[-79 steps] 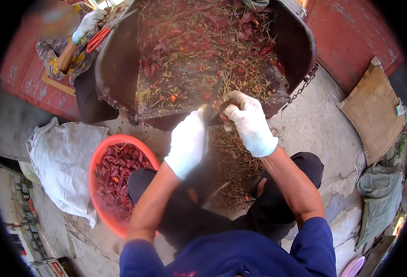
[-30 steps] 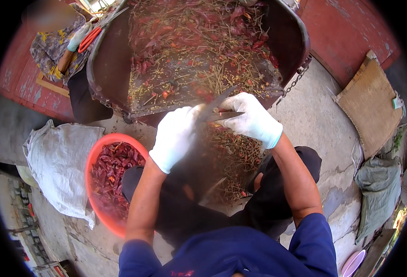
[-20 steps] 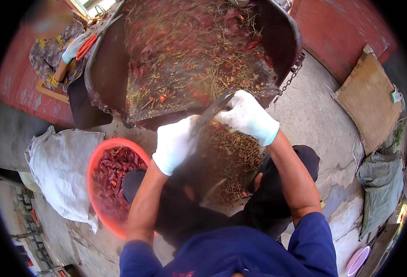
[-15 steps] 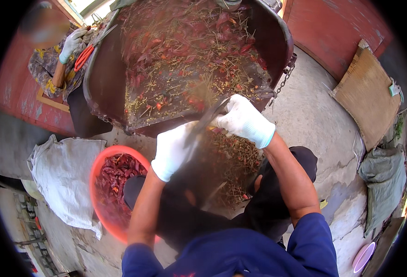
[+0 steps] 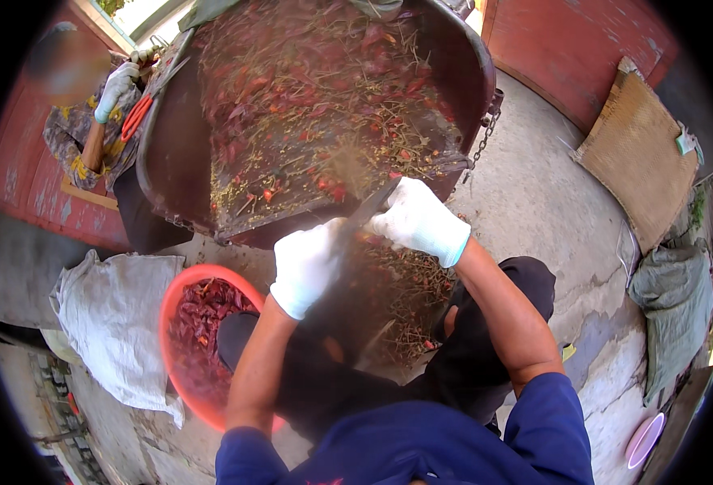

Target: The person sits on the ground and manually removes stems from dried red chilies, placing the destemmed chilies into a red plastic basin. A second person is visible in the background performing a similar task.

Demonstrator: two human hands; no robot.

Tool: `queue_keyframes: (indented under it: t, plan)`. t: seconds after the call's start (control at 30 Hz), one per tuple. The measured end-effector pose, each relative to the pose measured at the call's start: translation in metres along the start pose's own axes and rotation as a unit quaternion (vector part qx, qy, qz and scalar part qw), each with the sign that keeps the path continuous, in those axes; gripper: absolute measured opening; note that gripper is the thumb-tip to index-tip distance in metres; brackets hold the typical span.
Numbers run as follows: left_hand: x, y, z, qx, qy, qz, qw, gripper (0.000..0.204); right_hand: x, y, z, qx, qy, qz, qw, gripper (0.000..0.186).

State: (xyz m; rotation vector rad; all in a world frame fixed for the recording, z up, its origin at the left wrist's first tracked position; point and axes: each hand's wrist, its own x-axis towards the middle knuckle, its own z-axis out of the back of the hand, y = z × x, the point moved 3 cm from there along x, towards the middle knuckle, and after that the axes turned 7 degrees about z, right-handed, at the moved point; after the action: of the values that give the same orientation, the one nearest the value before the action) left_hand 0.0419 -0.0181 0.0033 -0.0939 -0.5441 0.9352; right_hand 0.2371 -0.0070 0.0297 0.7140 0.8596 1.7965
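Observation:
My left hand (image 5: 306, 265), in a white glove with a pale blue cuff, is closed, and its fingertips are hidden behind a dark blurred streak. Close to it on the right, my right hand (image 5: 423, 220), gloved alike, has its fingers pinched together. What either hand holds cannot be made out through the blur. Both are just in front of the near edge of a large dark metal cart bed (image 5: 170, 153). Dried red chilies (image 5: 247, 85), stems and yellow seeds are strewn across it. Below my hands, a heap of stems (image 5: 409, 303) lies between my legs.
An orange-red basin (image 5: 172, 356) of dried red chilies stands by my left leg, beside a white sack (image 5: 114, 323). Across the cart at left, a co-worker's gloved hand (image 5: 115, 87) is near orange-handled scissors (image 5: 136, 117). A chain (image 5: 484, 141) hangs off the cart; woven matting (image 5: 639, 158) lies at right.
The view has turned slightly, so the cart sits a little farther left. My right hand is slightly lower and farther left in the picture; both hands stay close together.

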Motion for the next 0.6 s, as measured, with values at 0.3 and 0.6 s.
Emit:
queue_keyframes:
  t: [0.3, 0.6]
  plan:
    - [0.035, 0.08, 0.02, 0.146, -0.027, 0.204, 0.968, 0.05, 0.003, -0.014, 0.007, 0.195, -0.104, -0.08, 0.972, 0.031]
    - [0.056, 0.099, 0.01, -0.285, 0.014, 0.254, 0.924, 0.054, 0.01, -0.005, 0.005, 0.327, -0.13, -0.14, 0.926, 0.038]
